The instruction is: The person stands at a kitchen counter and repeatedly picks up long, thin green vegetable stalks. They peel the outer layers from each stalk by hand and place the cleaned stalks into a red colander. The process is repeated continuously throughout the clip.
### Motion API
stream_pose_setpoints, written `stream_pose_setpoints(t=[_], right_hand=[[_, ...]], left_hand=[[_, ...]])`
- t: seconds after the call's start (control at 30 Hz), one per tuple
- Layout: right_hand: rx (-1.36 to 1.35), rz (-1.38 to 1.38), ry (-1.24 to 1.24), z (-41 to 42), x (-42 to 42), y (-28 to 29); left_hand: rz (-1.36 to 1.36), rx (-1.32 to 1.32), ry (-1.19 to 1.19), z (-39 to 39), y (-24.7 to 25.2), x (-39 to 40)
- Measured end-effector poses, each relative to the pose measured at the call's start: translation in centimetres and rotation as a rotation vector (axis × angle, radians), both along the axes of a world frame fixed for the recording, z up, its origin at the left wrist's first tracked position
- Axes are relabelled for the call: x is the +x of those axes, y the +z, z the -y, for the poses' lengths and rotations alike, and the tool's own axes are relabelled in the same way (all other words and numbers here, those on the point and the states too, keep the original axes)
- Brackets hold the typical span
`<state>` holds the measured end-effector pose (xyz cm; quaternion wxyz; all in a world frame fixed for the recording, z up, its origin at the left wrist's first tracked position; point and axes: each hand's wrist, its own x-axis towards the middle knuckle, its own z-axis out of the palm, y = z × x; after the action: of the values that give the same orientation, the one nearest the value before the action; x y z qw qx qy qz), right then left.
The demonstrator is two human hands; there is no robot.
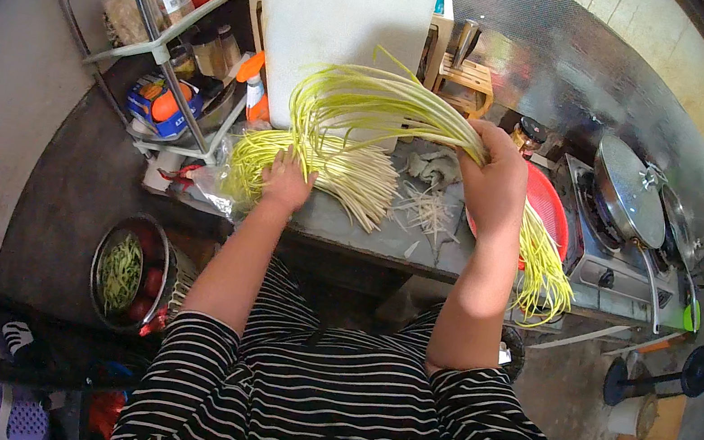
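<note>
My right hand (492,173) grips a bunch of yellow chives (385,92) by its pale stem ends, raised above the counter. The leaves arch to the left, their tips drooping over a larger pile of yellow chives (352,175) on the grey counter (331,220). On the leafy side of that pile rests my left hand (288,183), fingers spread. A red plastic basket (549,205) sits beyond my right forearm, partly hidden by it. More yellow chives (542,269) lie across it and hang past the counter's front edge. Pale trimmings (429,214) are scattered right of the pile.
A white cutting board (352,15) stands upright behind the pile. Left are a metal shelf rack (180,23) and an orange spray bottle (257,90). A lidded pan (633,190) sits on the gas stove (598,260). Below left is a bin (168,240) with vegetable scraps.
</note>
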<state>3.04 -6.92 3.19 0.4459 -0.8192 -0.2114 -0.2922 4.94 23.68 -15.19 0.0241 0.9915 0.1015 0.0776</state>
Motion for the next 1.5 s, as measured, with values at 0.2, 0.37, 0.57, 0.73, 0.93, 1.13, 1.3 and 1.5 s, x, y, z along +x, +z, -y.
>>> stream_pose_setpoints(t=[0.2, 0.37, 0.57, 0.73, 0.93, 1.13, 1.3, 1.5], right_hand=[[-0.042, 0.02, 0.039, -1.6, -0.5, 1.1], [-0.181, 0.03, 0.113, 0.1, -0.5, 0.5], [-0.43, 0.021, 0.326, -1.1, -1.7, 0.3], [-0.445, 0.058, 0.496, -4.6, -4.2, 0.9], [-0.537, 0.223, 0.136, -3.6, -3.3, -0.3], [-0.166, 0.217, -0.131, -1.1, -1.2, -1.2], [0.18, -0.367, 0.246, -2.2, -1.0, -5.8], [0.321, -0.624, 0.79, -4.7, -2.9, -8.1]], left_hand=[[-0.074, -0.317, -0.401, -11.8, 0.1, 7.5], [-0.24, -1.271, -0.324, -8.3, 11.8, 2.8], [-0.038, -1.137, -0.478, -0.9, 22.6, -5.5], [0.039, -0.675, -0.945, 7.1, 19.4, -9.7], [-0.349, -1.448, -0.384, 7.2, 14.2, -11.6], [-0.184, -1.809, -0.279, 6.8, 11.0, -13.7], [-0.136, -1.952, -0.247, 7.2, 11.2, -14.3], [-0.138, -1.951, -0.249, 8.0, 11.5, -14.7]])
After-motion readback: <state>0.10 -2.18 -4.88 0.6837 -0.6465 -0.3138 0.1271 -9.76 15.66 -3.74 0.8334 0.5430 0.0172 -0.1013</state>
